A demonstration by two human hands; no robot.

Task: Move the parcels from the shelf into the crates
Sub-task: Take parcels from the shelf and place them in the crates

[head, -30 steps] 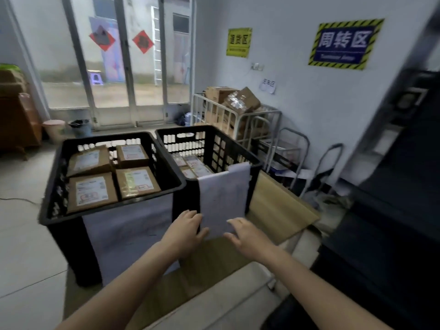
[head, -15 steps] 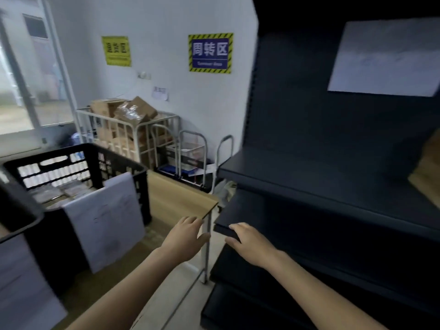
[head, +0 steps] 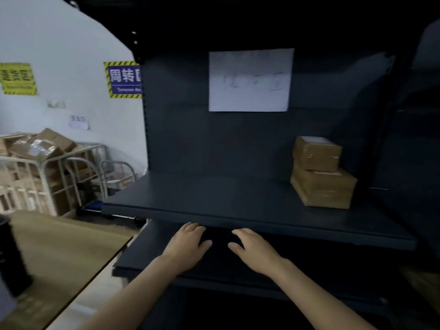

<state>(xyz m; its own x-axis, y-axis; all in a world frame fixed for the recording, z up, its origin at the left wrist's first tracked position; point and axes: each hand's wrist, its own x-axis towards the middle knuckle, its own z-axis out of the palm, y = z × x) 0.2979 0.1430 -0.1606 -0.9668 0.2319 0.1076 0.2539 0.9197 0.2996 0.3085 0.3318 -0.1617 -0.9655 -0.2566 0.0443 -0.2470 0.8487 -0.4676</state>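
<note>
Here left grip (head: 188,246), right grip (head: 254,251) released, empty; parcels (head: 321,177) on shelf (head: 214,198), well apart, upper-right.

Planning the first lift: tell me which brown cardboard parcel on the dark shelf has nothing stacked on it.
The smaller brown cardboard parcel, uppermost at right on the dark metal shelf; the larger brown cardboard parcel beneath carries it.

Both bare forearms reach forward, palms down. Left hand (head: 187,244) and right hand (head: 256,250) side by side, apart, fingers relaxed and loosely spread, holding nothing.
</note>
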